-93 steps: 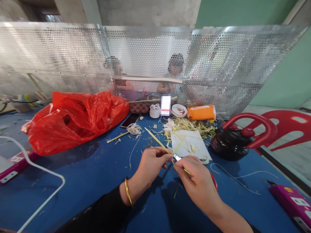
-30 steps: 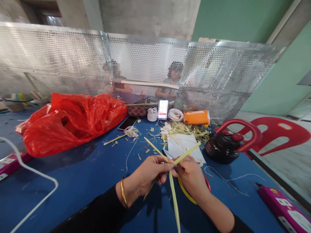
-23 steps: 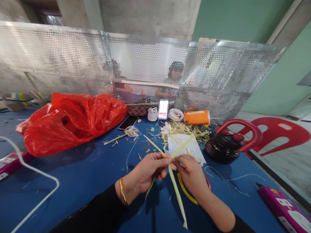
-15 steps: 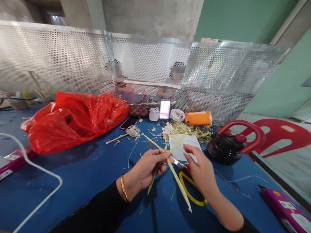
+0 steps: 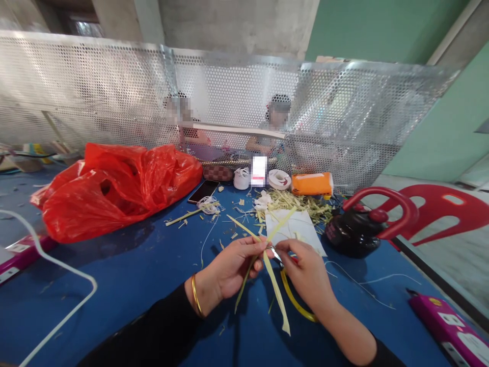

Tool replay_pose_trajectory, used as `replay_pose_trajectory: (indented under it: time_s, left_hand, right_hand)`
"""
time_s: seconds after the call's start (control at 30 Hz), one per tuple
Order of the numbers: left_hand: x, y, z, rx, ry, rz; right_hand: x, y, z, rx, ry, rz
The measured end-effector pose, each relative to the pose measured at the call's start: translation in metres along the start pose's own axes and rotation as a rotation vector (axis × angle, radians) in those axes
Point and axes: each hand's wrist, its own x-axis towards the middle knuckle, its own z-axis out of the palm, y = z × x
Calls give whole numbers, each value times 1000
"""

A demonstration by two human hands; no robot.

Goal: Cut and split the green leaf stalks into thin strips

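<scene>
Pale green leaf strips (image 5: 278, 293) cross one another in front of me, their ends spreading in several directions. My left hand (image 5: 240, 262), with a gold bangle at the wrist, pinches them at the crossing between thumb and fingers. Close to that crossing, on its right side, my right hand (image 5: 305, 267) has thumb and fingertips pressed together; what lies between them is too small to make out. Beneath the right hand are scissors with a yellow handle (image 5: 294, 298), partly covered by it. A white sheet of paper (image 5: 315, 235) lies just beyond.
A red plastic bag (image 5: 122, 193) fills the left, near a dark phone (image 5: 204, 191). Behind are plant scraps (image 5: 301, 204), a tape roll (image 5: 279, 179) and an orange packet (image 5: 312, 183). A black kettle (image 5: 353, 232) and purple power strip (image 5: 446, 326) stand right. People sit beyond the perforated screen (image 5: 237, 86).
My right hand has moved left and its fingers have closed beside the crossing. The long lower strip has swung slightly left. The left hand keeps its hold.
</scene>
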Motion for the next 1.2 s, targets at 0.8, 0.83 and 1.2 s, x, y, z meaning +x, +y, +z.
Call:
replay_pose_trajectory:
  time_s: [0.8, 0.83, 1.2]
  left_hand:
    - [-1, -23, 8, 455, 100, -17]
    - [1, -22, 8, 389, 146, 2]
    - [6, -18, 3, 87, 215, 70]
  right_hand:
    - [-8, -21, -14, 85, -13, -223]
    - [-9, -22, -14, 18, 1, -321]
    - [-15, -24, -9, -417, -81, -645]
